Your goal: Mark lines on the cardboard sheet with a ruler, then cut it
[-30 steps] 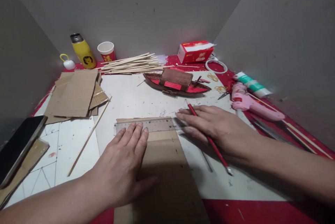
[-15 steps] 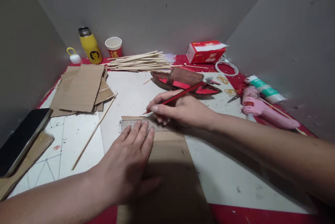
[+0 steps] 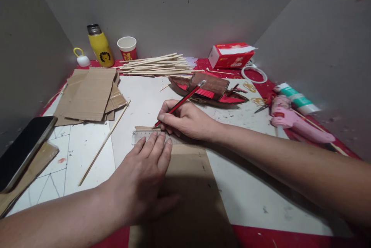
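My left hand (image 3: 145,167) lies flat, its fingertips pressing a clear ruler (image 3: 136,137) down on a brown cardboard sheet (image 3: 189,174). The ruler runs crosswise near the sheet's far edge. In my right hand (image 3: 188,120) is a red and black pencil (image 3: 185,99), pinched between thumb and fingers. Its tip meets the thin strip of cardboard just beyond the ruler's far edge. The right fingers and the left hand cover parts of the ruler. Behind the right hand sits a brown and red model boat (image 3: 210,89).
Cardboard pieces (image 3: 89,93) and a single stick (image 3: 104,143) lie left; a phone (image 3: 24,149) is nearer. Behind stand a yellow bottle (image 3: 101,49), a paper cup (image 3: 127,49), thin sticks (image 3: 156,66) and a tissue pack (image 3: 232,55). A pink glue gun (image 3: 298,124) and scissors (image 3: 263,107) lie right.
My right hand has moved left and slightly down, bringing the pencil tip to the cardboard at the ruler's far edge. The pencil stands more upright. My left hand stays on the ruler.
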A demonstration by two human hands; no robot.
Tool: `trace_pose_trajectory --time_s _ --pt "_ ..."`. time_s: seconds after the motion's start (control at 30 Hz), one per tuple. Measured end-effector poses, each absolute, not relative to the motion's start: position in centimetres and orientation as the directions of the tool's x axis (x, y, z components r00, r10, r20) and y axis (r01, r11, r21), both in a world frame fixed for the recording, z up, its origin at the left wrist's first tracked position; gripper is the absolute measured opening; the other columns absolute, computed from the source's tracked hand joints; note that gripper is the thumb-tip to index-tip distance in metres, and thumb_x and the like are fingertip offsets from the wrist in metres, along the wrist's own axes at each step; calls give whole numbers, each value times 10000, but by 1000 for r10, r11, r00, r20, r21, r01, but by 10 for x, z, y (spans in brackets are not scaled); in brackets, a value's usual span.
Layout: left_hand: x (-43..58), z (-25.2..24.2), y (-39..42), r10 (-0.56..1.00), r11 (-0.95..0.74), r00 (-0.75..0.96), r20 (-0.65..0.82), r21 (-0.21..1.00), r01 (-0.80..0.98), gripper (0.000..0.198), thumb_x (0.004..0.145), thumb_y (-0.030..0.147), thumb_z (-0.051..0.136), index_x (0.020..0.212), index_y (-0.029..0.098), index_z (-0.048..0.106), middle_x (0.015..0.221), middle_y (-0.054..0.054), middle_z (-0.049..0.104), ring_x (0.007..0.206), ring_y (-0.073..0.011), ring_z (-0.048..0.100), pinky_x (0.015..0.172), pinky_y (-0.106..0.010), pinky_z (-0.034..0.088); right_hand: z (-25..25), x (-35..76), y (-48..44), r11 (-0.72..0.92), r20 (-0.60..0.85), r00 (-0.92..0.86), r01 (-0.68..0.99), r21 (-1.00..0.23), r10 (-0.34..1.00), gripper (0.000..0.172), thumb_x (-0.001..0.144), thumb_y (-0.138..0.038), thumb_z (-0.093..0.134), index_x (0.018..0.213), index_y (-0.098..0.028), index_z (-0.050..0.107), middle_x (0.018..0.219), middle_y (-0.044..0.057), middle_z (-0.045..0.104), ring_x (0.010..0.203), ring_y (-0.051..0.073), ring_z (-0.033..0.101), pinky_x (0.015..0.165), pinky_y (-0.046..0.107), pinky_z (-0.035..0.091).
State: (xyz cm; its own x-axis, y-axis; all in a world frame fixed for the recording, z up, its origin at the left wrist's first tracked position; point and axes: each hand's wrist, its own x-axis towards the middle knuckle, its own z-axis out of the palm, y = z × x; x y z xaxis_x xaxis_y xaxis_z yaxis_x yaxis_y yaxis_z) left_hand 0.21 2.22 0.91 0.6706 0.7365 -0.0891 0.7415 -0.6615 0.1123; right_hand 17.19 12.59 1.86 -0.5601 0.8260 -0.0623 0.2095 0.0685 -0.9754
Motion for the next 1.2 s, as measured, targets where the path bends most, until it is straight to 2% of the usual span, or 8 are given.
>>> trace_pose_trajectory --time_s 0.33,0.47,0.73,1.03,1.2 --pt "3 9 23 731 -667 675 -101 103 738 950 850 659 550 1491 -25 399 1575 -302 294 1454 -465 304 1137 -594 364 21 171 128 133 -29 -606 220 -966 795 178 890 -154 549 715 -172 523 553 -68 564 433 51 453 464 189 380" --pt "3 11 24 732 -667 672 -107 86 740 943 850 654 547 1490 -22 402 1573 -300 300 1438 -463 345 1136 -582 368 27 169 132 160 -38 -636 250 -955 771 169 868 -122 548 708 -171 534 534 -73 550 442 61 468 468 193 383" --pt "3 12 25 731 -678 679 -72 44 734 918 819 630 591 1469 -2 447 1550 -305 347 1423 -467 366 1097 -574 421 35 172 140 294 -15 -684 335 -895 730 210 816 -48 526 649 -176 520 522 -74 549 471 59 477 492 179 369" --pt "1 11 23 723 -689 690 -42 27 724 907 827 635 578 1467 4 455 1546 -304 346 1402 -456 407 1092 -566 433 43 188 135 181 -120 -624 397 -900 772 240 837 -41 537 642 -180 527 486 -70 554 385 57 474 416 177 367" --pt "1 11 25 720 -693 693 -39 13 721 917 821 651 581 1464 9 461 1536 -296 372 1394 -453 423 1078 -562 452 43 199 134 215 -99 -629 403 -889 771 221 833 -54 558 652 -179 545 491 -63 559 397 60 498 400 165 394"
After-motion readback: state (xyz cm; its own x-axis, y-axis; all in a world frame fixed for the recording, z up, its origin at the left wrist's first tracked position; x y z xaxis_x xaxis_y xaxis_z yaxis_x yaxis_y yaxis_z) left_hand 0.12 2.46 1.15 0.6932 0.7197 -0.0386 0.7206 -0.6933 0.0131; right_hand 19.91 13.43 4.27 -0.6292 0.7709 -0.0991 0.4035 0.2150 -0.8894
